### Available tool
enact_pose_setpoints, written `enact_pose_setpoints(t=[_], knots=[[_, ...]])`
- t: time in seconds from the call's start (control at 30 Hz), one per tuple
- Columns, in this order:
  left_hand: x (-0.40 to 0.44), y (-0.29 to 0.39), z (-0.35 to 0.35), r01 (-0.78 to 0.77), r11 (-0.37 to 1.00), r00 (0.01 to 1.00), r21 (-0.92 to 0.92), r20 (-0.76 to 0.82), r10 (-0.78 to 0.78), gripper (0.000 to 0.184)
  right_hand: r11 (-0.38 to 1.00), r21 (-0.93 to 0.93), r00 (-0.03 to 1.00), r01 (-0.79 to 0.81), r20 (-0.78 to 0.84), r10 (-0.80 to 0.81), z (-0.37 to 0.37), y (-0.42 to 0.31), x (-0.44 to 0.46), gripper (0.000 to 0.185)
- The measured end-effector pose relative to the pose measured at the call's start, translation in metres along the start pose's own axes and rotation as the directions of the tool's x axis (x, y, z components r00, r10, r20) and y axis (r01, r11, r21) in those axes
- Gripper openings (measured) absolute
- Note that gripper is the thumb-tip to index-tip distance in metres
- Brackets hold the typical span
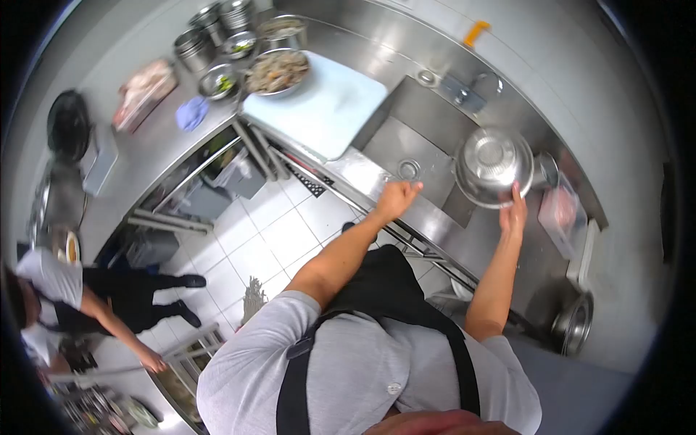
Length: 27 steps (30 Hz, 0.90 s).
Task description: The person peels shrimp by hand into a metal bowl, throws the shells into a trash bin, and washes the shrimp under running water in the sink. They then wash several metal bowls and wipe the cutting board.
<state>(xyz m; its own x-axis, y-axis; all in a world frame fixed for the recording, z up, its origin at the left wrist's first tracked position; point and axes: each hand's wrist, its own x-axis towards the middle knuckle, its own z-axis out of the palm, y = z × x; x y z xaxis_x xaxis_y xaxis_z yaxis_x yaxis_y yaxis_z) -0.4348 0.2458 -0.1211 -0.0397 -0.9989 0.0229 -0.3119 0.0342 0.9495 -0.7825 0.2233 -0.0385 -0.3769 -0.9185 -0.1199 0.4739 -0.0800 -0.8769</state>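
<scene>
My right hand (513,212) grips the rim of a shiny stainless steel bowl (495,163) at the right side of the sink. The bowl seems to be upside down, with its ringed base facing up. Over the sink's front edge, my left hand (397,201) is curled into a loose fist, and nothing shows in it. The steel sink (402,145) lies beyond it, with a round drain (408,170) in its floor. Behind the bowl stands the tap (475,94).
A pale blue cutting board (326,105) lies left of the sink, with a bowl of greyish food (277,72) on its far corner. A plastic container (560,214) stands on the right counter. At lower left, another person (116,290) reaches toward a metal rack (188,370).
</scene>
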Motion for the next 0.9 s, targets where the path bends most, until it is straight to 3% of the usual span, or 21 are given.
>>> enact_pose_setpoints(t=[0.07,0.1,0.13,0.17,0.23,0.33,0.43,0.57,0.6,0.7,0.8,0.9], knots=[[-0.022,0.008,-0.004,-0.069,0.996,0.998,0.058,0.001,0.069,0.051,0.991,-0.063,0.978,-0.117,-0.179,0.104,-0.027,0.002,0.004,0.05],[-0.029,0.012,-0.005,-0.108,0.99,0.994,0.086,0.01,0.107,0.051,0.976,-0.048,0.964,-0.211,-0.179,0.199,-0.05,0.005,0.013,0.055],[-0.032,0.011,-0.005,-0.11,0.988,0.994,0.108,0.011,0.11,0.047,0.973,-0.057,0.942,-0.225,-0.268,0.202,-0.07,0.01,0.02,0.056],[-0.033,0.007,-0.005,-0.136,0.984,0.99,0.118,-0.024,0.14,0.045,0.965,-0.007,0.94,-0.264,-0.226,0.256,-0.086,0.013,0.028,0.05],[-0.031,0.003,-0.005,-0.181,0.973,0.977,0.146,-0.087,0.195,0.042,0.974,0.098,0.946,-0.204,-0.236,0.222,-0.102,0.022,0.037,0.042],[-0.03,0.01,-0.003,-0.121,0.977,0.988,0.175,-0.078,0.136,0.038,0.983,-0.023,0.936,-0.182,-0.312,0.165,-0.102,0.015,0.045,0.038],[-0.02,-0.021,0.017,-0.249,0.924,0.941,0.29,-0.152,0.301,0.036,0.982,-0.185,0.987,0.033,-0.146,-0.06,-0.106,-0.016,0.047,0.037],[-0.026,-0.001,0.02,-0.11,0.924,0.965,0.365,-0.186,0.188,0.034,0.749,-0.58,0.947,0.32,0.167,-0.275,-0.056,-0.101,-0.015,0.04],[-0.03,-0.001,0.023,-0.101,0.921,0.964,0.377,-0.193,0.185,0.035,0.632,-0.703,0.941,0.326,0.18,-0.285,-0.067,-0.102,-0.011,0.032],[-0.023,0.008,0.021,-0.095,0.911,0.953,0.401,-0.229,0.2,0.035,0.378,-0.843,0.922,0.382,0.378,-0.088,-0.131,-0.068,0.025,0.027],[-0.024,0.006,0.026,-0.058,0.902,0.941,0.429,-0.278,0.193,0.034,0.246,-0.894,0.926,0.375,0.374,-0.054,-0.147,-0.035,0.032,0.02],[-0.024,0.003,0.027,-0.071,0.896,0.932,0.439,-0.291,0.216,0.035,0.219,-0.893,0.919,0.392,0.39,-0.052,-0.144,-0.026,0.035,0.022]])
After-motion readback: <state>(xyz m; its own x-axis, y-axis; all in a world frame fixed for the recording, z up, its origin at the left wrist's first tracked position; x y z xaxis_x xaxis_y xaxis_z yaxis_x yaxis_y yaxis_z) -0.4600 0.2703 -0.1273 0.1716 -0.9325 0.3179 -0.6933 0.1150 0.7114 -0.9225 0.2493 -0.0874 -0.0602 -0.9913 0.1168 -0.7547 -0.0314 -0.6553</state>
